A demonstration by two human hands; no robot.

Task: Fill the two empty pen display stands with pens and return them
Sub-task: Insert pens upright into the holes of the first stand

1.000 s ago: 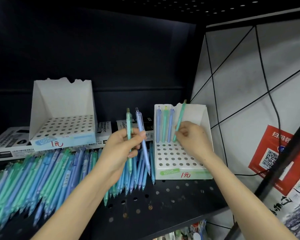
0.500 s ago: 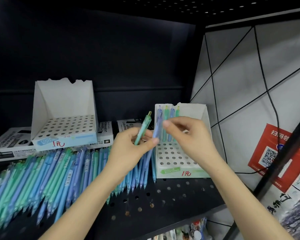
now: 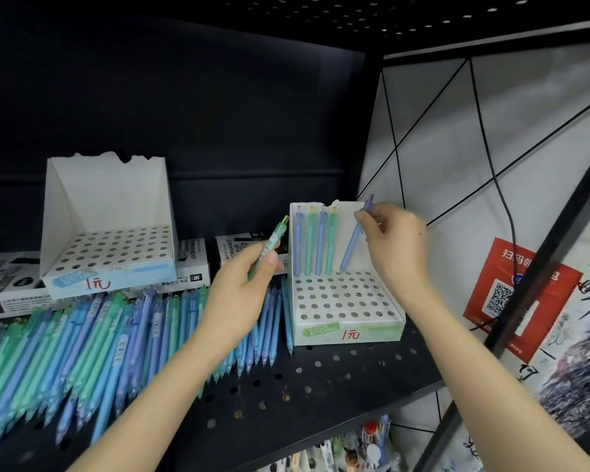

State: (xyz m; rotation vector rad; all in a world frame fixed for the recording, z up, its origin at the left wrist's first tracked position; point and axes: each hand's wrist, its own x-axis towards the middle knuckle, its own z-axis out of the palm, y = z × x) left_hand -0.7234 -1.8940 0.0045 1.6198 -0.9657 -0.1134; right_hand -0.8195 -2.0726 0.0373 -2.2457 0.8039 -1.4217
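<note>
Two white perforated pen stands sit on the black shelf. The left stand (image 3: 108, 253) holds no pens. In the back row of the right stand (image 3: 346, 306), several blue and green pens (image 3: 315, 245) are upright. My right hand (image 3: 394, 243) pinches a blue pen (image 3: 353, 240), tilted, its tip at the back row beside those pens. My left hand (image 3: 242, 291) grips a green pen (image 3: 269, 245) left of that stand. A pile of loose blue and green pens (image 3: 92, 342) lies across the shelf.
Black-and-white marker boxes (image 3: 11, 284) lie behind the pen pile and under the left stand. The perforated shelf (image 3: 321, 386) ends at a front edge near me. A white panel with black wires and a red QR poster (image 3: 511, 298) closes the right side.
My right hand set the green pen in the back row, took the blue pen from my left hand and moved it to the stand. My left hand now holds one green pen.
</note>
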